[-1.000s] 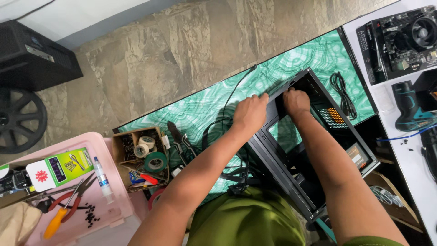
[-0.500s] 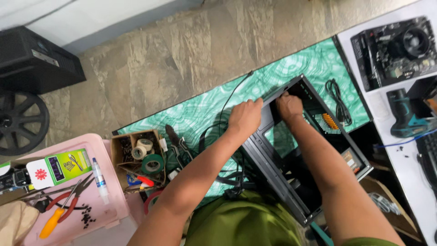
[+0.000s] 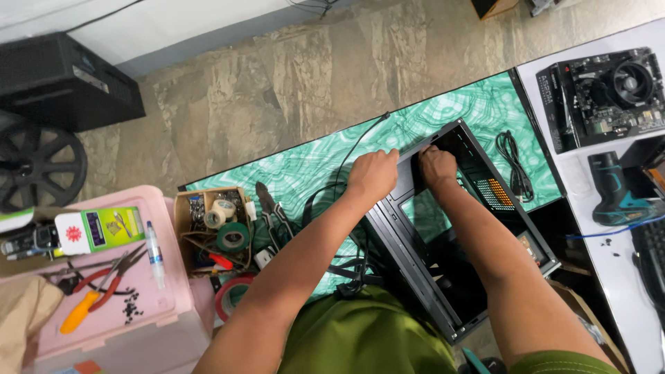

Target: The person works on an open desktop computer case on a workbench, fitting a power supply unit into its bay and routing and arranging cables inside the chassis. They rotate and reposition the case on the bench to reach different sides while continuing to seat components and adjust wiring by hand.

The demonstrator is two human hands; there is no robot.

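Black sheet-metal computer case (image 3: 463,277) lies on the green marbled mat (image 3: 312,166), left hand (image 3: 372,175) clamped on its edge, right hand (image 3: 438,168) curled inside, grip unclear.

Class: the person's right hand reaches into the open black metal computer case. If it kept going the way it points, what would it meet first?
Most likely the far end wall of the open black metal computer case, just beyond the right hand; depth is unclear from above.
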